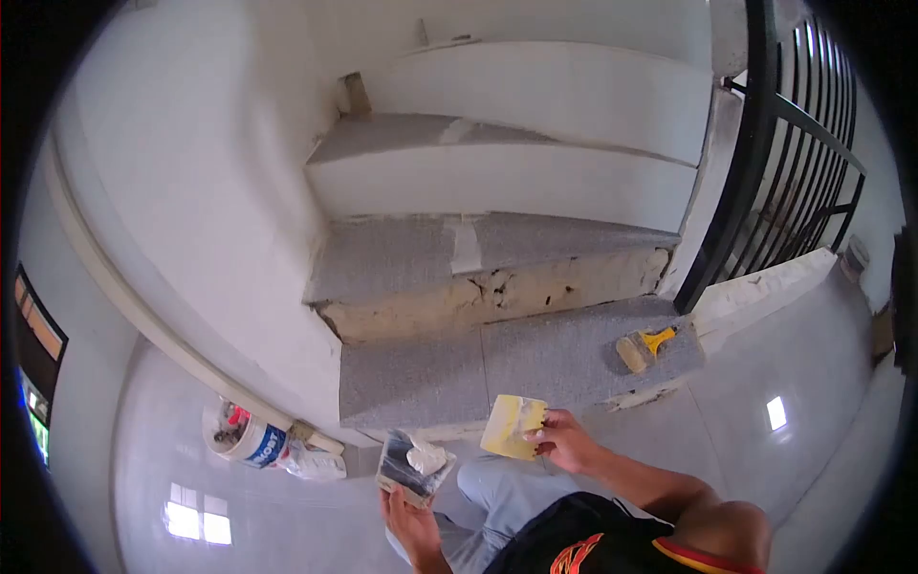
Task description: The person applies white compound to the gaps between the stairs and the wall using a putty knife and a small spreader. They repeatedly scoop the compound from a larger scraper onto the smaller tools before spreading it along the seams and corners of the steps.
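My left hand (409,521) grips a small dark rectangular tray (394,466) from below, in front of my knees. On the tray sits a lump of white paste (427,457). My right hand (566,440) pinches a yellow flat plastic spreader (507,427) by its right edge, with whitish smears on its face. The spreader is held apart from the tray, near the front edge of the lowest grey step (411,378). A wide brush (632,354) with a yellow handle lies on that step, to the right.
Grey-topped stairs rise ahead; the lowest riser (497,292) is bare and stained, while an upper riser (507,182) is white. A black metal railing (732,191) stands right. Left on the glossy floor are a white bucket (258,442) and a plastic bag (316,464).
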Demonstrator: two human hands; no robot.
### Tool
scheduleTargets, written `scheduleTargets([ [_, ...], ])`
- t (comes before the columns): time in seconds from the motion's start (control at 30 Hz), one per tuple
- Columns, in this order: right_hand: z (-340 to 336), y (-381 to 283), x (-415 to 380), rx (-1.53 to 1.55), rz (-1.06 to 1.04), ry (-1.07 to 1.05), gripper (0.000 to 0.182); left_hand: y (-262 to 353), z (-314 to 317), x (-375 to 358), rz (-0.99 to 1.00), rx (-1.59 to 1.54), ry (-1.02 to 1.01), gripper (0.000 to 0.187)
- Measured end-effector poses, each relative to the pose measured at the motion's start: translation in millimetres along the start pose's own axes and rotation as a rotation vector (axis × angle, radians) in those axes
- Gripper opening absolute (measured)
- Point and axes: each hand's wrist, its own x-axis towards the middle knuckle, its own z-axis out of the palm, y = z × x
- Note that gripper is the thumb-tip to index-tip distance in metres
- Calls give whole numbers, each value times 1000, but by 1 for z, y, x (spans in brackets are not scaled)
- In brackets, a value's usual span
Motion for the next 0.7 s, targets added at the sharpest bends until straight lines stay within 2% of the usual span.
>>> scheduleTargets([
  [0.13, 15, 11, 24, -42, 40, -32, 26, 5, -7, 23, 23, 0, -3, 36],
  [0.33, 46, 25, 66, -3, 102, -30, 26, 29, -9, 49, 48, 39, 125, 41],
  [0.4, 48, 22, 79, -2, 94, -42, 26, 25, -12, 67, 22, 2, 87, 40],
  [0.5, 45, 17, 90, -54, 38, 23, 25, 19, -11, 102, -19, -25, 19, 38],
  [0.6, 46, 25, 76, 28, -69, 249, 24, 8, -19, 119, -35, 11, -77, 34],
  [0.63, 49, 28, 69, 46, -60, 298, 24, 11, -15, 116, -72, 25, 39, 33],
  [0.67, 53, 30, 61, 31, -79, 270, 24, -26, -56, 128, 246, 457, -31, 33],
  [0.7, 61, 30, 54, 17, -98, 242, 24, 17, -13, 114, -48, -98, -138, 33],
])
